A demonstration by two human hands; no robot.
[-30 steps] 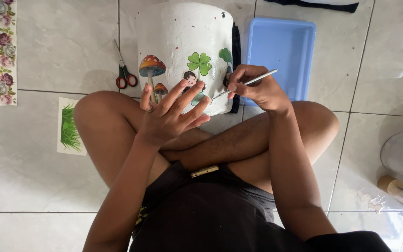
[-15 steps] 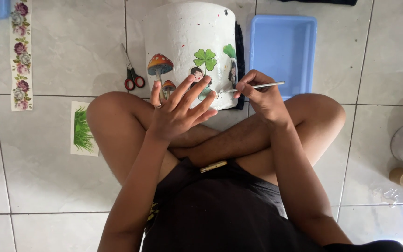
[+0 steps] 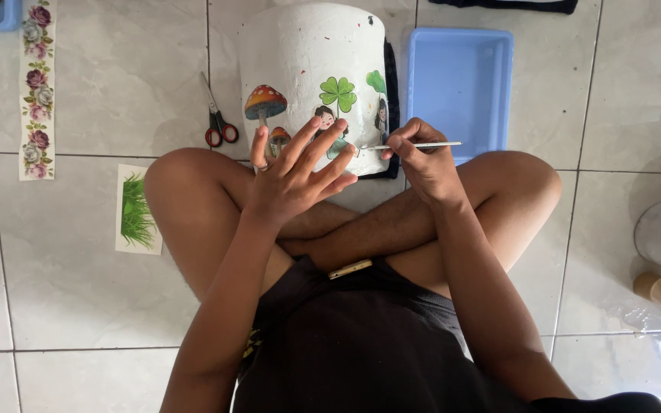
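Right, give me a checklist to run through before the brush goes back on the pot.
1. Brush gripped: ok, pinched in the right hand, tip toward the pot.
2. White pot steadied: ok, the left hand rests its spread fingers against the lower wall.
3. Picture at the brush tip in view: not ok, the left hand partly covers the little figure.
4. Clover picture lying flat: ok, no lifted edge shows.
5. Blue tray within reach: ok, just beyond the right hand; contents cannot tell.
6. Scissors out of the way: ok, on the floor left of the pot.
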